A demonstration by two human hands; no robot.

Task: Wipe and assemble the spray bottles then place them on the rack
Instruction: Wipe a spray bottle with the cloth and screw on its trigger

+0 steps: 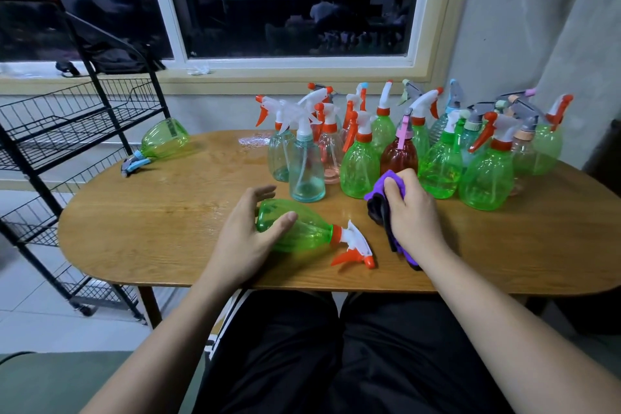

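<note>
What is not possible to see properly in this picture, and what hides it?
Head view:
Purple cloth: mostly inside the right hand.
Lying green plastic spray bottle with orange trigger: base partly behind the left hand.
Rear standing spray bottles: hidden by front ones; number unclear.
Black wire rack: cut by the left edge.

Bare forearms point(168, 329), black trousers point(285, 363), white side stripes point(228, 312)

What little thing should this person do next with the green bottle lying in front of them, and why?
Probably bring the purple cloth onto the lying green bottle and wipe: the right hand grips the cloth just beside it, while the left hand rests on it.
</note>
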